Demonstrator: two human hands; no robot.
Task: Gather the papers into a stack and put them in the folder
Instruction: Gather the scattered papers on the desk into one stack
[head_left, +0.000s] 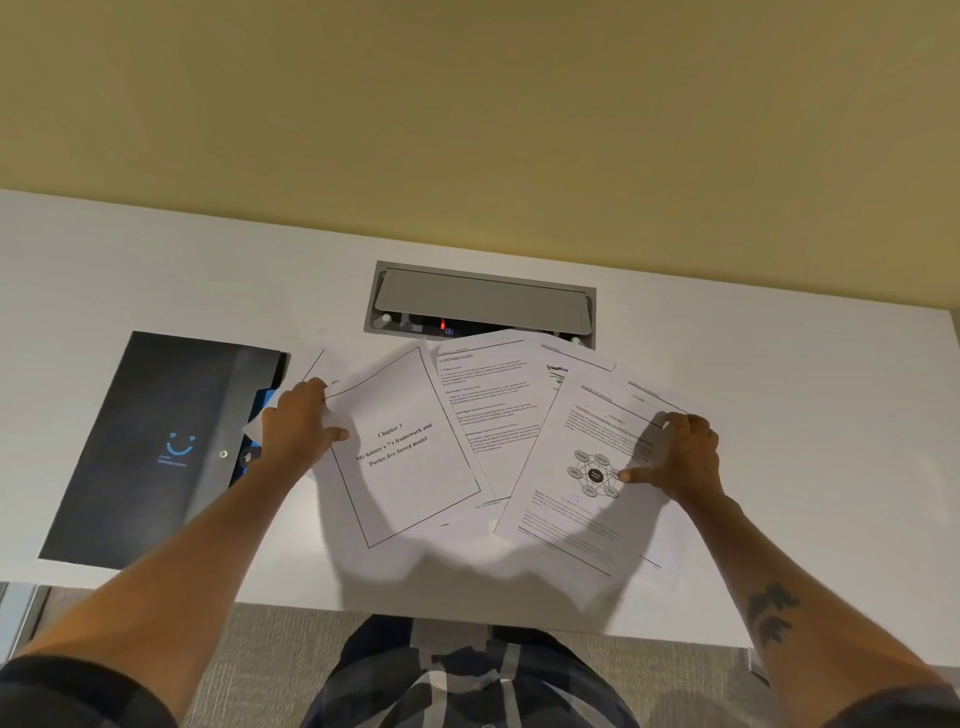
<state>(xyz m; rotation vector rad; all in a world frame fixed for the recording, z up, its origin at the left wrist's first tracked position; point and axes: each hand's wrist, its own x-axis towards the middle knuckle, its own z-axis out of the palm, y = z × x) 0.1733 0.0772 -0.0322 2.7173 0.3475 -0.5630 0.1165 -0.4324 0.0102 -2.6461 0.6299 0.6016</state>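
Note:
Several printed white papers (488, 415) lie fanned and overlapping on the white desk (805, 395). A "Chapter 3" title sheet (405, 467) is on the left, a sheet with a circular diagram (582, 499) on the right. My left hand (301, 421) grips the left edge of the title sheet, thumb on top. My right hand (680, 452) presses on the right edge of the diagram sheet, thumb on its face. A dark folder (150, 447) with a blue smiley logo and a snap button lies shut at the left, beside my left hand.
A grey cable hatch (483, 301) is set into the desk just behind the papers, its lid part open. A yellow wall rises behind the desk. The desk's front edge runs near my lap, with grey carpet below.

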